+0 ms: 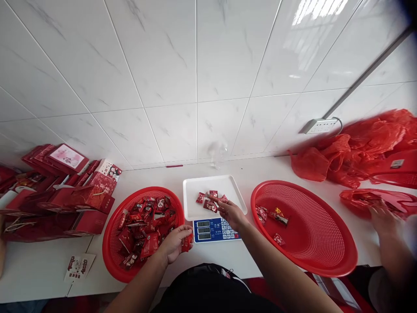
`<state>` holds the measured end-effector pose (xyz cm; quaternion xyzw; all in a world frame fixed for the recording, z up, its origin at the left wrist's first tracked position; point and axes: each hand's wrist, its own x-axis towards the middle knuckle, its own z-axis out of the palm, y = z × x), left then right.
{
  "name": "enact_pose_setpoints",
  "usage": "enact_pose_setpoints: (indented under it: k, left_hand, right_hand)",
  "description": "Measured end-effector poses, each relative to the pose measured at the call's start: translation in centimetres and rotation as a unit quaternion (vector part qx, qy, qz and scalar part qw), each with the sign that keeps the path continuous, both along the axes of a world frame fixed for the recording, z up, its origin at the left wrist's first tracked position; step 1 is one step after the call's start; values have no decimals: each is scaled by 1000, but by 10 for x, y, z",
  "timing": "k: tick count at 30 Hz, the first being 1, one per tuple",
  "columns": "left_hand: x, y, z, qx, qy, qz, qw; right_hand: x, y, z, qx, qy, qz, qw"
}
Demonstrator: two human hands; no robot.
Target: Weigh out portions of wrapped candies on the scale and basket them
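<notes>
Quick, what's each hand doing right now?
Left hand: closed on a red candy packet.
Right hand: fingers on a red candy packet on the scale tray.

The wall tiles (169,78) are noted as glossy, glazed and faintly veined, with window light mirrored in them. The bench (260,169) is recorded as smooth, white and matt. Both red baskets (109,243) (325,261) are seen to be perforated plastic, moderately shiny. The scale tray (192,204) is judged smooth white plastic. The sweet wrappers (143,221) are observed to be shiny foil or film (which of the two cannot be told). The red bags (361,148) appear thin, crinkled plastic film. The gift boxes (87,195) look like coated card.
</notes>
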<state>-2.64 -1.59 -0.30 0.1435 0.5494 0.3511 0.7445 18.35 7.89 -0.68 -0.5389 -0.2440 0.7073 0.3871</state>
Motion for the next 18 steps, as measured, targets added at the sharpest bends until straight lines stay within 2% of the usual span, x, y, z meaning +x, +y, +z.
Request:
enact_pose_setpoints:
  k: [4, 8, 12, 16, 18]
  left_hand:
    - [-9, -2, 4, -8, 0, 48, 999]
    - [-13, -7, 0, 2, -7, 38, 999]
    - [-7, -11, -7, 26, -7, -6, 1000]
    - [6, -12, -8, 48, -4, -60, 997]
    - [11, -12, -9, 61, 11, -93, 994]
  right_hand:
    - [-5, -4, -5, -37, 0, 21, 999]
    - [-7, -20, -11, -43, -39, 73, 996]
    - [-13, -41, -13, -8, -51, 182, 982]
    - [-23, -61, -11, 36, -42, 324, 944]
    - [-26, -68, -10, 58, -48, 365, 928]
